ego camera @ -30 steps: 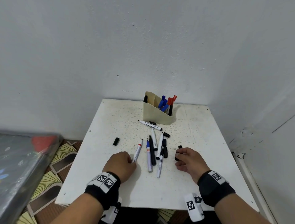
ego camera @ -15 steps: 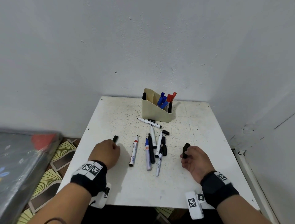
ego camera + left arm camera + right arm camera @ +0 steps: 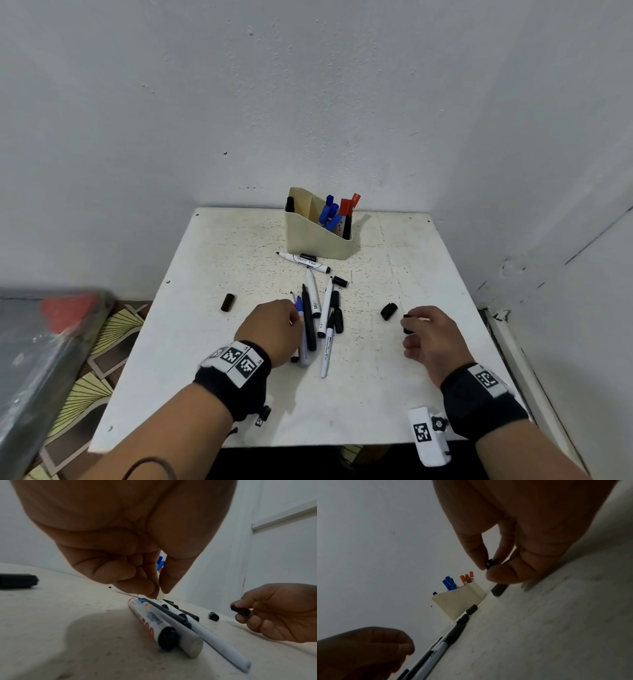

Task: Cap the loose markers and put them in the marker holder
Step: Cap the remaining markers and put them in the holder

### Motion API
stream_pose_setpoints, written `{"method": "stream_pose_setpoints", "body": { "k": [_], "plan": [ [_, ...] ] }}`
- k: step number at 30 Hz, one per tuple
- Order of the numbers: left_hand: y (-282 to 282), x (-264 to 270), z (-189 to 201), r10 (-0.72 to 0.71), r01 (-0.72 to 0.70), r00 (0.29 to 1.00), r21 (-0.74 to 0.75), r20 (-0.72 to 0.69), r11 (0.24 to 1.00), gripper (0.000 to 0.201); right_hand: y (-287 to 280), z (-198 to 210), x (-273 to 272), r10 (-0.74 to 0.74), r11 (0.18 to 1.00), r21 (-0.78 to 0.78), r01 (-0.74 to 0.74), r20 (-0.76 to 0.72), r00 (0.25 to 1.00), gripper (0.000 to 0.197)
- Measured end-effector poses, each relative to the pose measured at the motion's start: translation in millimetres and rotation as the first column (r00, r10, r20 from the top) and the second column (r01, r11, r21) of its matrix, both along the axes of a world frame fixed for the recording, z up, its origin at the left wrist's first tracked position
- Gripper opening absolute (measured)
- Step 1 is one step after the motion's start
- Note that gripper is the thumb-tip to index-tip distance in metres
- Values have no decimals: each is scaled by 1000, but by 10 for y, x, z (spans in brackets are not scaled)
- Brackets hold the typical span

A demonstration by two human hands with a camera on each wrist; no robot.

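the right hand (image 3: 430,334) pinches a black cap (image 3: 407,323); the left hand (image 3: 274,325) has curled fingers on the loose markers (image 3: 310,318). better lift one marker alone, then push the cap on straight.

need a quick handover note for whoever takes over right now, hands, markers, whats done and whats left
Left hand: fingertips down on the loose markers mid-table; whether it grips one is unclear.
Right hand: pinches a black cap.
Marker holder at the back already holds blue and red capped markers.
More caps lie loose: one by the right hand, one at the left.
One uncapped marker lies before the holder.
Left: cap the table markers and put them in the holder.
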State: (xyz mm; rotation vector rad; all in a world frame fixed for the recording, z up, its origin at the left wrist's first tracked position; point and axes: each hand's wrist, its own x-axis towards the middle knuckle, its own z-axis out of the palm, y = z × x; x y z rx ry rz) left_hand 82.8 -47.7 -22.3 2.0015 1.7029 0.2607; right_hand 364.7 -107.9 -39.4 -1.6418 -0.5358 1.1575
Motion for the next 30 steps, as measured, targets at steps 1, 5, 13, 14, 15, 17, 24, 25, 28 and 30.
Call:
{"method": "stream_pose_setpoints", "body": {
  "k": [1, 5, 13, 14, 15, 17, 24, 25, 28, 30],
  "plan": [
    [3, 46, 20, -4, 4, 1000, -9, 6, 1000, 15, -9, 9, 19, 34, 999, -12, -34, 15, 999, 17],
    [50, 319, 96, -76, 75, 996, -30, -49, 997, 16, -23, 30, 24, 98, 995, -19, -98, -2, 995, 13],
    [79, 659, 159, -105, 87, 957, -80, -270, 993, 20, -97, 88, 33, 146, 987, 90, -131, -194, 970, 16],
    [79, 669, 165, -99, 79, 957, -84, -272, 993, 19, -103, 90, 40, 147, 987, 98, -129, -210, 966, 16],
    [74, 680, 170, -95, 74, 958, -85, -272, 994, 19, -113, 92, 54, 147, 986, 104, -127, -222, 964, 16],
    [39, 684, 154, -94, 75, 959, -81, -267, 994, 24, -126, 92, 73, 146, 986, 108, -124, -232, 962, 16],
    [-119, 721, 112, -138, 100, 944, -140, -298, 985, 14, -140, 89, 115, 151, 986, 112, -124, -280, 948, 17],
    [-120, 728, 123, -133, 95, 948, -142, -289, 985, 13, -137, 93, 113, 151, 986, 116, -122, -297, 943, 17],
    [-129, 718, 140, -105, 70, 963, -144, -250, 987, 20, -130, 95, 111, 147, 985, 135, -103, -373, 916, 19],
    [-132, 682, 160, -69, 43, 975, -123, -209, 991, 27, -134, 101, 113, 149, 984, 154, -90, -432, 889, 21]
  ]
}}
